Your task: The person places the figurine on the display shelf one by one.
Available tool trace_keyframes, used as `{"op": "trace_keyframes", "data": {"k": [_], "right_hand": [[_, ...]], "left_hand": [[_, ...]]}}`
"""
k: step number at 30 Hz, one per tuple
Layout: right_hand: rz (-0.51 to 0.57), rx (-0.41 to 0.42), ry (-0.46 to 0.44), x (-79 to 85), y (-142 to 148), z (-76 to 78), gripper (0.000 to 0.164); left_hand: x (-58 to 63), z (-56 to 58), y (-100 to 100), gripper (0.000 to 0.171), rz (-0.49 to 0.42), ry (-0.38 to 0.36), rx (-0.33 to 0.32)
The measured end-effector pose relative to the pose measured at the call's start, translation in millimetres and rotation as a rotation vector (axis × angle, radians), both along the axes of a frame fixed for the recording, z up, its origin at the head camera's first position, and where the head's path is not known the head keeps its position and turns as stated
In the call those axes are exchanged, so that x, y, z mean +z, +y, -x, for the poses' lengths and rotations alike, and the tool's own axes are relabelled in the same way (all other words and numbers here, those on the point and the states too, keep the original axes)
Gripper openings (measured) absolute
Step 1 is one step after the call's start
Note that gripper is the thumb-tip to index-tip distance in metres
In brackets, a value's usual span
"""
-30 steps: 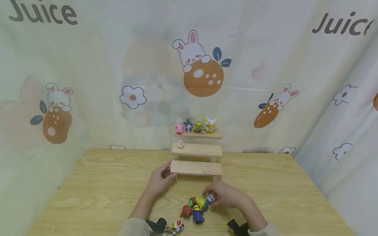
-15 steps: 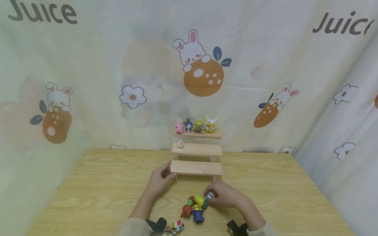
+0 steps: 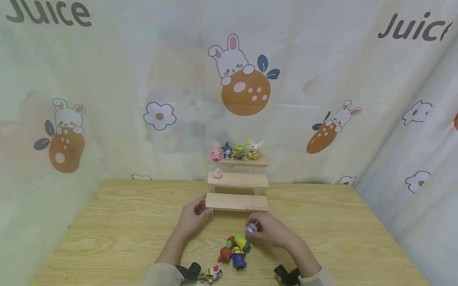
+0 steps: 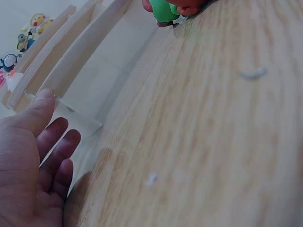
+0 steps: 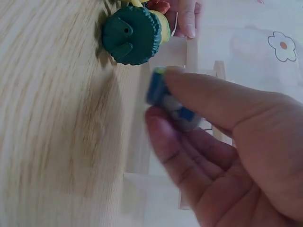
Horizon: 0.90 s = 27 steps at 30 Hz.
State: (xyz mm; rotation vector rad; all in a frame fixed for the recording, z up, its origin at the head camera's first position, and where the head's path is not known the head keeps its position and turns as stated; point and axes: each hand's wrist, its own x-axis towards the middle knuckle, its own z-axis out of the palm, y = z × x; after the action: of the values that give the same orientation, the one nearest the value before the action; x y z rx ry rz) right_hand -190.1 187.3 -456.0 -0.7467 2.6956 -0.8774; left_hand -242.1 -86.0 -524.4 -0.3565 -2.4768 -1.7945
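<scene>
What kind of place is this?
Probably a curtained-off tabletop filming corner: a printed curtain encloses a wood-grain table, which carries a small three-tier stand with toy figures.

Open tabletop [image 3: 322,222] gives passage to the right of the three-tier wooden shelf [image 3: 237,201]; the left hand [image 3: 193,217] blocks its left end; a figurine cluster [image 3: 239,260] crowds the near side; a small white figurine [image 3: 217,173] obstructs only the middle tier's left.

The blue-and-white figure [image 5: 183,115] is blurred and partly hidden by the right hand [image 5: 251,153].
</scene>
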Motion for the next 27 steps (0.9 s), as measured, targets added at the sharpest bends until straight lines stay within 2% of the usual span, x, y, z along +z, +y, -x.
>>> {"op": "trace_keyframes", "data": {"k": [3,13,18,21,25,27], "right_hand": [[0.046,-0.035,0.009,1.6,-0.9,0.2,0.02],[0.173,-0.159,0.12,3.3,-3.3,0.4,0.018],[0.28,-0.25,0.104,3.6,-2.6,2.4,0.017],[0.345,-0.321,0.105,2.7,-0.7,3.8,0.024],[0.338,-0.35,0.155,2.2,1.0,4.4,0.036],[0.33,-0.342,0.168,2.1,0.9,4.6,0.035]], "left_hand": [[0.5,-0.2,-0.2,0.062,0.009,-0.003,0.005],[1.5,-0.9,-0.4,0.061,0.024,0.0,0.006],[0.8,0.1,-0.7,0.062,0.03,0.006,0.001],[1.8,-0.1,-0.6,0.063,0.03,0.004,0.0],[3.0,-0.5,-0.1,0.063,0.021,-0.009,-0.001],[3.2,-0.5,0.2,0.063,0.021,-0.013,0.001]]}}
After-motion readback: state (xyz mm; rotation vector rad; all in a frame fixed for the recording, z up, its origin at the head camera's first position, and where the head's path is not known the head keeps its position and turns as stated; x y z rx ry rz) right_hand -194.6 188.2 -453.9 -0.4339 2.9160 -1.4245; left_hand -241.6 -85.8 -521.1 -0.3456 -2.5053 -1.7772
